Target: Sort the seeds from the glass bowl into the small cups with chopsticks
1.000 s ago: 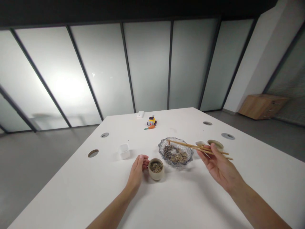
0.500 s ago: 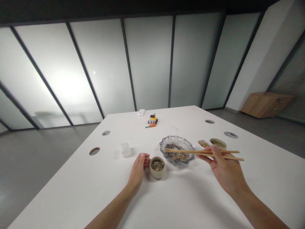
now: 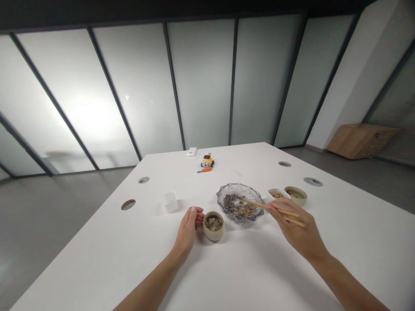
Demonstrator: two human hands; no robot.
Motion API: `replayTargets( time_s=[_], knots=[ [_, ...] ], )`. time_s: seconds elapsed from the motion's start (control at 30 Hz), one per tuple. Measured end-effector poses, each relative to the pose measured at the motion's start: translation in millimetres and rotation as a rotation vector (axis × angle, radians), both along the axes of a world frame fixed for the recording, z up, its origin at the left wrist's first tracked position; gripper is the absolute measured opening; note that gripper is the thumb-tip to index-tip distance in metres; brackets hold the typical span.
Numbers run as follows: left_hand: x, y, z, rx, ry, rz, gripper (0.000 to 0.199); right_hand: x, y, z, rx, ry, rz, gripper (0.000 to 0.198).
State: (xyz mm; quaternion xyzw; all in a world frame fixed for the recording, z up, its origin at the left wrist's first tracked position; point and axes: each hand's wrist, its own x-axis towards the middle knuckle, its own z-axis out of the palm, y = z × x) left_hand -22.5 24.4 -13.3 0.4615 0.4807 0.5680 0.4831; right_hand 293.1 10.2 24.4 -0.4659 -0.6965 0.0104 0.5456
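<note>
My right hand (image 3: 296, 226) grips a pair of wooden chopsticks (image 3: 254, 202), whose tips reach down into a clear faceted glass bowl (image 3: 251, 192). Dark seeds lie on the bowl's left side and lighter striped seeds on its front right. Whether the tips pinch a seed is too small to make out. My left hand (image 3: 188, 226) rests on the table with its fingers loosely curved and apart, against or close beside the left side of a small beige cup (image 3: 214, 236). Striped seeds (image 3: 213, 223) lie inside this cup.
Behind my right hand stand a white dish (image 3: 271, 196) of pale bits and a beige bowl (image 3: 300, 198). A white plastic container (image 3: 170, 204) sits left. Farther back are a yellow toy car (image 3: 207, 161), a toy carrot (image 3: 205, 170) and a white box-shaped device (image 3: 192, 152). The tabletop has several round holes.
My right hand has turned and moved slightly left, swinging the chopsticks from nearly level above the glass bowl to tips-down inside it. My left hand and the cup stay put.
</note>
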Motion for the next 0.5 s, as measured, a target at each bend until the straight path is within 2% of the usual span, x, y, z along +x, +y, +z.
replayTargets(
  time_s=[0.23,0.37,0.43,0.5],
  knots=[
    [-0.6,-0.8,0.8,-0.011,0.000,-0.009,0.075,-0.6,-1.4,3.7,0.026,0.061,-0.041,0.029],
    [-0.1,-0.3,0.6,-0.016,-0.004,-0.005,0.075,2.5,0.1,4.9,0.002,0.127,-0.125,0.035],
    [0.0,0.0,0.3,-0.011,-0.004,-0.003,0.075,4.7,2.6,4.2,-0.048,0.229,-0.147,0.038],
    [-0.3,0.2,-0.2,-0.004,-0.003,-0.005,0.075,5.6,5.6,3.2,-0.132,0.439,-0.101,0.039]
  ],
)
